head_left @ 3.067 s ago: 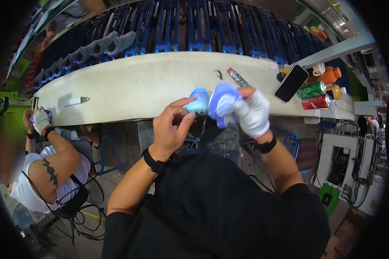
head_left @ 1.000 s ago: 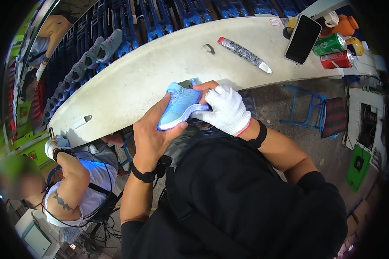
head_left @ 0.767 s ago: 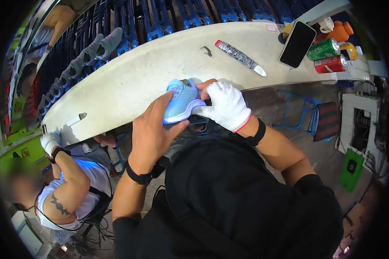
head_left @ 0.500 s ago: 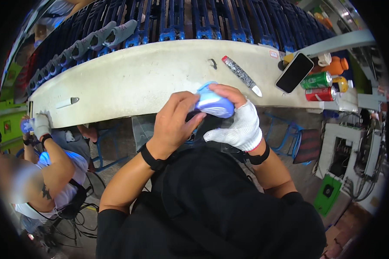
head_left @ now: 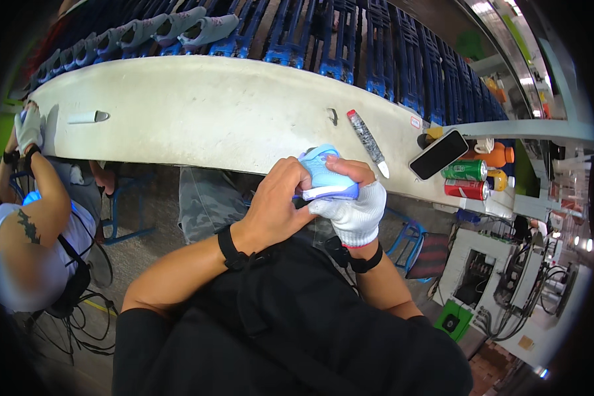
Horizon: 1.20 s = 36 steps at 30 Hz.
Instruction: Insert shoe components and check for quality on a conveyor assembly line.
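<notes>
A light blue shoe [head_left: 329,177] with a white and purple sole edge is held in front of my chest, near the table's front edge. My left hand [head_left: 280,198], bare, grips the shoe's left side with the fingers bent. From the right, my right hand [head_left: 360,201] is closed round the shoe; it wears a white knit glove that leaves some fingertips bare. Past the shoe on the table lie a dark-patterned marker pen [head_left: 368,142] with a red end and white tip, and a small dark strip [head_left: 332,117].
The pale table [head_left: 198,99] curves across. Beyond it, grey shoes [head_left: 208,30] line a blue slatted rack [head_left: 340,56]. At right are a phone [head_left: 438,154], a green can [head_left: 466,169], a red can [head_left: 467,190] and an orange bottle [head_left: 500,155]. A co-worker [head_left: 46,224] sits at left.
The shoe has turned in my hands: its upper and sole edge now show more plainly. My gloved thumb has come in under the shoe. The whole view has shifted and tilted.
</notes>
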Each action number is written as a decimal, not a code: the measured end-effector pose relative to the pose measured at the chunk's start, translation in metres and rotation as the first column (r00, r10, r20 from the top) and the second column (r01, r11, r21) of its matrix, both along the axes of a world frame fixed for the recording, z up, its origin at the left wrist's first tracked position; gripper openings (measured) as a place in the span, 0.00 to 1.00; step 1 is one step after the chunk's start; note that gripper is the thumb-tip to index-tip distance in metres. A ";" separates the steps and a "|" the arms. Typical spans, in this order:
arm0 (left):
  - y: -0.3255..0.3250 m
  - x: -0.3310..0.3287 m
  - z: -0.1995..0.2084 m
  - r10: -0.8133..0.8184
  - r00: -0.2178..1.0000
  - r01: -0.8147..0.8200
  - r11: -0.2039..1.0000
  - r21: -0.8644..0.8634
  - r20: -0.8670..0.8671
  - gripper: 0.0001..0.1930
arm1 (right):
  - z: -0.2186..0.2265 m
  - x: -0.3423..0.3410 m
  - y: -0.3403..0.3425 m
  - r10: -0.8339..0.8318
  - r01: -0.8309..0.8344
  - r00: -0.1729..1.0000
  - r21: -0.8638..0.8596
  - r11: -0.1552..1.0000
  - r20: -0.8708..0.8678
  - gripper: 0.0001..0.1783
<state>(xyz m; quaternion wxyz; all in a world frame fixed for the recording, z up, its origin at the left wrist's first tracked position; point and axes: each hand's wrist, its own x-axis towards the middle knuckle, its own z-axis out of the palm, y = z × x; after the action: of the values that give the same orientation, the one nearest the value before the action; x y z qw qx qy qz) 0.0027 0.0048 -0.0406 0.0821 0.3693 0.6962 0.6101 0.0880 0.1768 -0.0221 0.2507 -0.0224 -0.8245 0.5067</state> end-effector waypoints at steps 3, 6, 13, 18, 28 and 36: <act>0.004 0.002 0.004 -0.002 0.999 -0.001 0.998 0.066 0.050 0.23 | -0.004 -0.001 0.003 0.020 -0.017 0.999 0.064 0.998 -0.043 0.41; -0.003 0.000 0.001 -0.040 0.999 0.038 0.996 0.082 0.024 0.22 | 0.002 -0.004 0.008 0.089 -0.082 0.995 0.135 0.987 -0.048 0.41; -0.001 -0.033 -0.004 -0.222 0.974 0.224 0.974 0.043 -0.050 0.23 | -0.002 -0.023 0.041 0.313 -0.261 0.941 0.317 0.912 -0.126 0.34; 0.016 -0.044 -0.010 -0.203 0.953 0.190 0.979 -0.078 -0.225 0.23 | -0.004 -0.011 0.053 0.267 -0.220 0.960 0.374 0.901 -0.079 0.34; -0.010 -0.050 -0.014 -0.071 0.829 0.014 0.994 -0.107 -0.554 0.30 | -0.053 -0.017 0.047 0.011 0.036 0.999 -0.906 0.422 0.045 0.32; 0.000 -0.095 0.025 -0.206 0.899 0.071 0.940 -0.335 -0.387 0.28 | -0.046 -0.071 0.057 0.379 -0.346 0.925 -0.335 0.877 0.037 0.48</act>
<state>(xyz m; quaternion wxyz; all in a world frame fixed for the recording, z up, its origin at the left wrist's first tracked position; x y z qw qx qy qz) -0.0925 0.0050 -0.0160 0.0328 0.5224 0.7566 0.3918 0.0173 0.2341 -0.0677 0.1022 0.0661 -0.7317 0.6707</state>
